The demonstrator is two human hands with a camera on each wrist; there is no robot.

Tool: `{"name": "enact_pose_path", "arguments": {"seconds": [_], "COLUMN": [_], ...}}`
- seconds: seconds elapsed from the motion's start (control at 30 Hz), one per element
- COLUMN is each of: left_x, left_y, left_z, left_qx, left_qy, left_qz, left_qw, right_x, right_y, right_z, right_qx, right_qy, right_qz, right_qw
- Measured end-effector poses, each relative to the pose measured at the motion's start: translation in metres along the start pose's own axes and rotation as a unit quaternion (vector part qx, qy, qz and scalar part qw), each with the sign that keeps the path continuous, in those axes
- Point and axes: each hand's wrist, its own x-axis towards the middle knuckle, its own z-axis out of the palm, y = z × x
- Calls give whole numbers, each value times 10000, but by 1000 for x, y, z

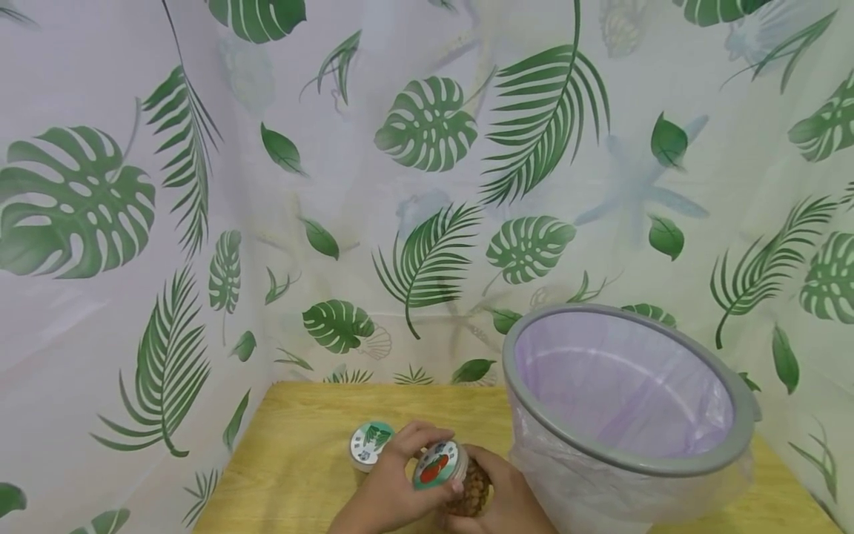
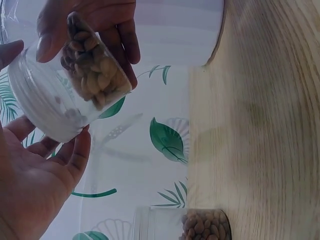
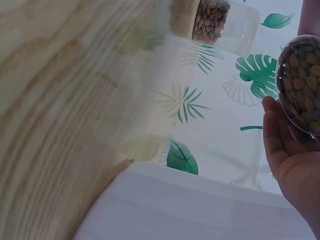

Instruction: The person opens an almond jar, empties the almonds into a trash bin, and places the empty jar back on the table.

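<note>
Both hands on one jar of almonds (image 1: 471, 489), raised off the wooden table (image 1: 313, 404) and tilted, lid end toward the left hand (image 1: 407, 478), base end toward the right hand (image 1: 503, 493).

Left hand: fingers and thumb curled round the lid (image 1: 437, 467), grasping it. Head view: fingers lie over the far side of the lid, thumb along the near side; the green-and-white top with its red picture shows between them. Left wrist view: fingertips rest against the clear ribbed rim, thumb on the opposite side. Lid sits at the mouth end; whether it is loosened, cannot tell.

Right hand: grasping the jar body at its lower part, level with the almonds (image 2: 95, 75). Left wrist view: thumb on one side of the body, fingers on the other, reaching to the base. Right wrist view: base faces the camera, palm and fingers alongside it; part of the jar runs out of frame.

Contents: almonds gathered at the base end, clear space between them and the lid.

Second jar (image 1: 370, 441), also part-filled with almonds, stands upright on the table just beside the left hand, apart from the held jar. Its lid bears a green picture.

Bin (image 1: 740, 415) with a grey rim and a translucent purplish liner (image 1: 620, 386) stands near the right hand, on its right side. Leaf-printed sheet (image 1: 427, 259) behind the table.
</note>
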Motion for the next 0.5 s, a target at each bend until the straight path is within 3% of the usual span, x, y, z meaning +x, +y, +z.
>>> {"name": "enact_pose_path", "arguments": {"seconds": [0.5], "left_x": [-3], "left_y": [-3], "left_z": [-6], "left_qx": [-326], "left_qy": [-126], "left_qz": [-72], "left_qw": [9994], "right_x": [-3], "right_y": [-7], "right_z": [0], "right_qx": [-142], "right_qy": [77], "right_qz": [206], "right_qw": [9997]}}
